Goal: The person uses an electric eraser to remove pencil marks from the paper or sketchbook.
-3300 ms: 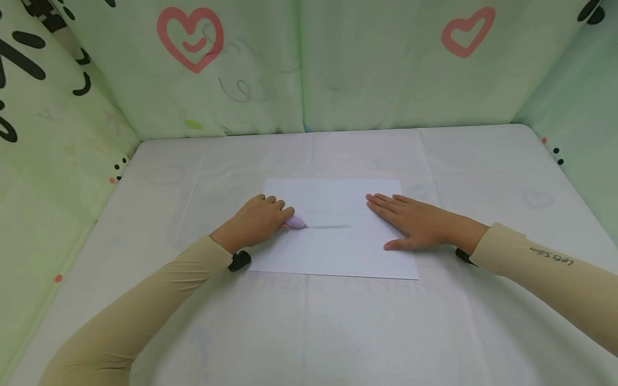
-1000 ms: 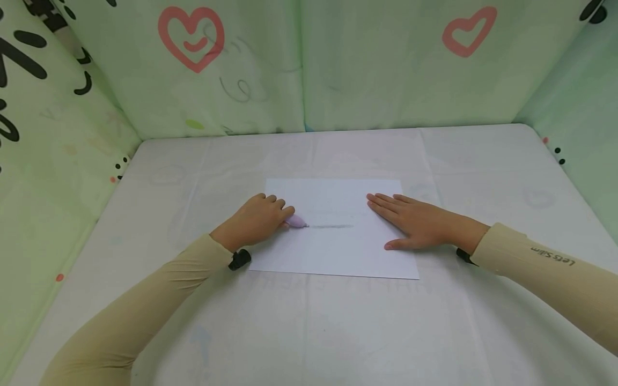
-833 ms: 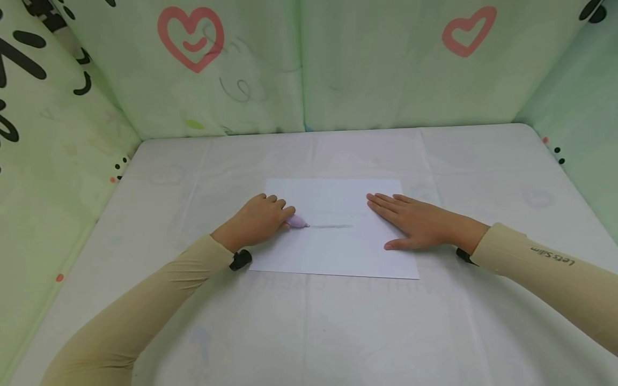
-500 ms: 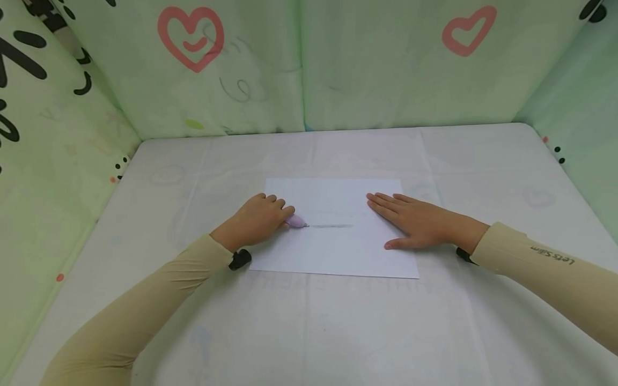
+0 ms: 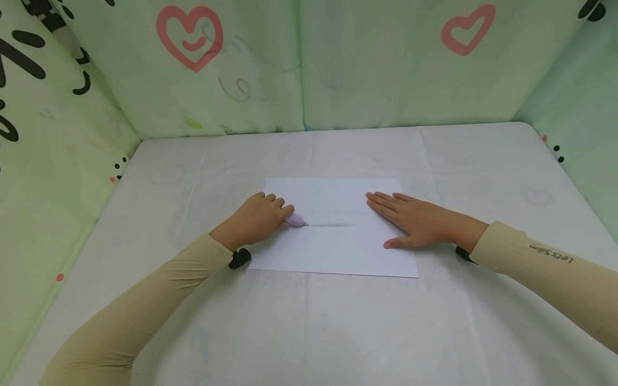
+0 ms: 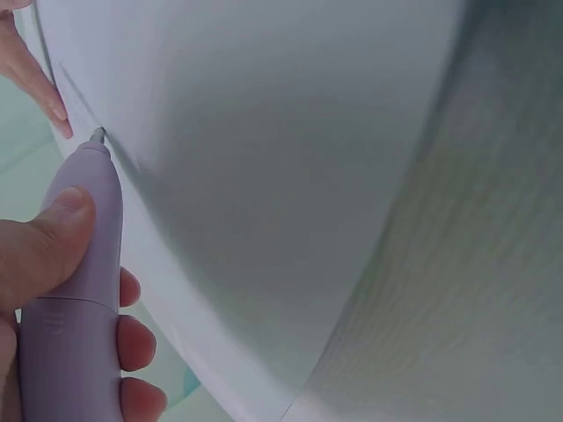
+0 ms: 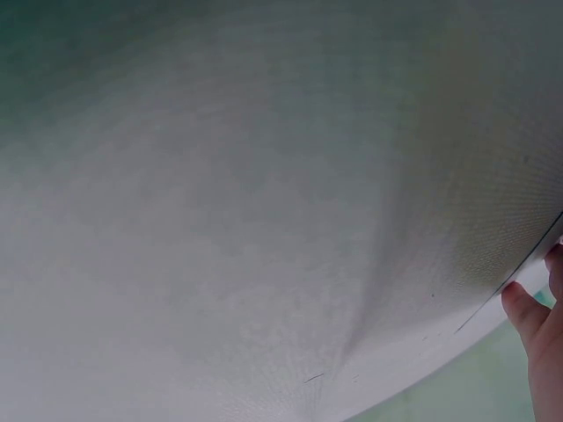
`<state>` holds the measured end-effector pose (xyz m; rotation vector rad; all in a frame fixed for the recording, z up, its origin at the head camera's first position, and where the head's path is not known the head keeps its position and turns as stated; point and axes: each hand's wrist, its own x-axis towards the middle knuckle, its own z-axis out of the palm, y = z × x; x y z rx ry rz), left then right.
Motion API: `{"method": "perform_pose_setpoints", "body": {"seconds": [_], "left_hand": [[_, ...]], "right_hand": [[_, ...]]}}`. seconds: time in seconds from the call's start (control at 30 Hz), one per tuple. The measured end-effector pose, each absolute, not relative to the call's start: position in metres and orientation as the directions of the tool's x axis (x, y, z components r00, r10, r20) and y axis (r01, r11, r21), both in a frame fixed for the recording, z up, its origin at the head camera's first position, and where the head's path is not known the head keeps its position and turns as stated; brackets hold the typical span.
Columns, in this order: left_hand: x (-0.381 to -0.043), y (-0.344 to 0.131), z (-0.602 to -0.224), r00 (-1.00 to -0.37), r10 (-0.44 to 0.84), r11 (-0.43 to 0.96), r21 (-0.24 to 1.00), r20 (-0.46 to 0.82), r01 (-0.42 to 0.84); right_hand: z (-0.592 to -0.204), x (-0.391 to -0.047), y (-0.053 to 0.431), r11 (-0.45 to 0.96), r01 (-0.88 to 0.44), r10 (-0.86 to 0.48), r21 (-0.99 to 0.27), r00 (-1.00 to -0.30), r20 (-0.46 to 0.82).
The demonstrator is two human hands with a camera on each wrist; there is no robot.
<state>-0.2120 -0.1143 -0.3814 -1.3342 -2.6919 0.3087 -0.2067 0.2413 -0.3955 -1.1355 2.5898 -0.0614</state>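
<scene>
My left hand (image 5: pixel 256 219) holds a lilac electric eraser (image 5: pixel 295 220), a thick barrel narrowing to a thin tip. In the left wrist view the thumb presses along the electric eraser (image 6: pixel 75 290) and the fingers wrap its far side. Its tip meets the left end of a smudged grey pencil line (image 5: pixel 330 225) on a white sheet of paper (image 5: pixel 333 254). On the sheet's right side my right hand (image 5: pixel 415 221) lies flat, fingers straight and thumb spread. Only the thumb and a bit of finger of the right hand (image 7: pixel 541 330) show in the right wrist view.
The sheet lies on a table with a white cloth (image 5: pixel 362 327). Green curtains (image 5: pixel 362 69) with red hearts and black marks stand behind and at both sides. A black wrist strap piece (image 5: pixel 240 258) shows under the left cuff.
</scene>
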Motion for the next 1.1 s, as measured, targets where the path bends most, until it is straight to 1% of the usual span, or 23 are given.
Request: {"method": "perform_pose_setpoints", "body": {"seconds": [0.33,0.67,1.1], "left_hand": [[-0.2124,-0.1133,-0.3803,-0.606,0.795,0.591,-0.222,-0.003,0.776],[-0.2129,-0.1134,-0.3792,-0.601,0.799,0.583,-0.255,0.013,0.771],[-0.2122,-0.1147,-0.3806,-0.616,0.788,0.597,-0.242,-0.003,0.765]], "right_hand": [[-0.3935,-0.2070,0.2402,0.685,-0.708,-0.724,-0.169,-0.638,-0.264],[-0.3941,-0.2068,0.2406,0.684,-0.709,-0.725,-0.169,-0.637,-0.262],[-0.3934,-0.2054,0.2410,0.685,-0.710,-0.725,-0.166,-0.638,-0.259]]}}
